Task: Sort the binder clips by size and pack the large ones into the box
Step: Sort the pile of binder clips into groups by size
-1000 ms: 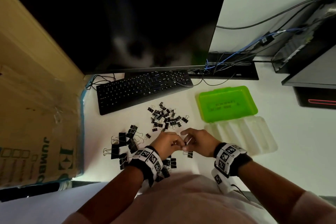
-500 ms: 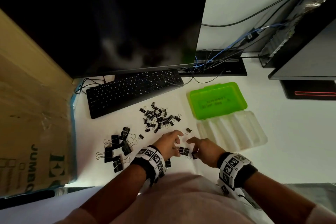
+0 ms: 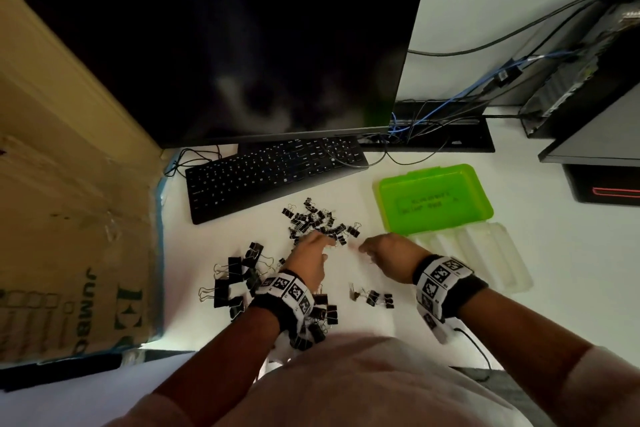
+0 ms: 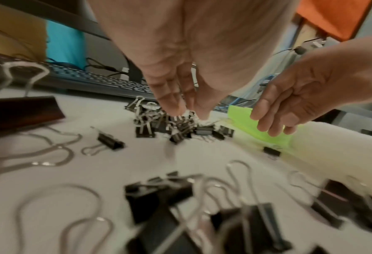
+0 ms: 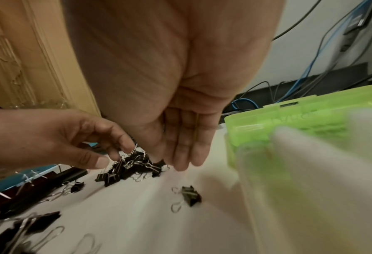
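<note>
Left hand (image 3: 309,253) maybe pinching small-clip heap (image 3: 317,220); right hand (image 3: 385,252) loose, empty; one box (image 3: 464,180).

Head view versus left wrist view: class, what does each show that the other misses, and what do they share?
Only the head view: the marker wristbands and the monitor's dark screen. Only the left wrist view: the left hand from its palm side, fingertips at the small-clip pile, and an orange surface. Both: that hand and pile, the right hand, large clips, keyboard and green box half.
</note>
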Available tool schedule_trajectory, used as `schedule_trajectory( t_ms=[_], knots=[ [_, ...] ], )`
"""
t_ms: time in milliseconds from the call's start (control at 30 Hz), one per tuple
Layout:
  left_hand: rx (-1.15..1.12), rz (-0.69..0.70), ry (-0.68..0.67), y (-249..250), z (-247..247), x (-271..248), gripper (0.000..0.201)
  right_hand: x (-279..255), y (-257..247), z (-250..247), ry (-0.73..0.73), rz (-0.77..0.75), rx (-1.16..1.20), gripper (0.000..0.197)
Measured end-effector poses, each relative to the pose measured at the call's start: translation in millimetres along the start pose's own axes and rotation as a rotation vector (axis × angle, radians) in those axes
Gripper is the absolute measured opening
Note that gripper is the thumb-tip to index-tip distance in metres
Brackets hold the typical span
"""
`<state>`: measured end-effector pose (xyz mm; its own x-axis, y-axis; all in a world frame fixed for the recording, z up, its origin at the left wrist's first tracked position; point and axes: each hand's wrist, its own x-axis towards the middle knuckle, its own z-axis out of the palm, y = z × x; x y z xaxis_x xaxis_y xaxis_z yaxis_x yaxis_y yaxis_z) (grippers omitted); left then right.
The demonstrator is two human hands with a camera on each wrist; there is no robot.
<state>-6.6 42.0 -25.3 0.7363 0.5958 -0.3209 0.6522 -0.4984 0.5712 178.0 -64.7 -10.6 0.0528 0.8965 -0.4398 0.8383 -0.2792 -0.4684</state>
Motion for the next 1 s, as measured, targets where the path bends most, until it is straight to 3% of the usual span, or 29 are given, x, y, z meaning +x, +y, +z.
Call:
schedule_trajectory(
  t_ms=[67, 133, 300, 400, 533, 700, 800, 900, 1000],
  knots=[
    [0.021, -0.046, 0.088, -10, -6, 5, 0.04, 16, -6, -7, 0.015, -0.001, -0.023, 0.039],
    [0.029, -0.075, 0.091, -17, -10, 9, 0.044, 30, -12, -12, 0.049, 0.001, -0.057, 0.038],
    [0.252, 0.064, 0.039, -13, -6, 15, 0.045, 56, -19, -15, 0.077, 0.074, -0.108, 0.032],
    [0.333, 0.061, 0.043, -6, -5, 20, 0.037, 58, -19, -15, 0.027, 0.114, -0.11, 0.03],
    [0.324, 0.078, 0.075, -6, -9, 23, 0.017, 58, -9, -15, 0.033, 0.107, -0.01, 0.035],
    [0.158, 0.132, 0.07, -8, -19, 20, 0.013, 37, -5, -27, -0.043, 0.071, 0.062, 0.035],
    [0.054, 0.172, -0.028, -1, -19, 10, 0.013, 18, -5, -28, -0.121, 0.047, 0.094, 0.034],
    [0.125, 0.19, -0.212, 10, -9, 1, 0.017, 6, -5, -21, -0.171, 0.053, 0.064, 0.035],
    [0.154, 0.169, -0.304, 13, 1, -1, 0.024, 2, -9, -14, -0.262, 0.068, -0.002, 0.039]
  ],
)
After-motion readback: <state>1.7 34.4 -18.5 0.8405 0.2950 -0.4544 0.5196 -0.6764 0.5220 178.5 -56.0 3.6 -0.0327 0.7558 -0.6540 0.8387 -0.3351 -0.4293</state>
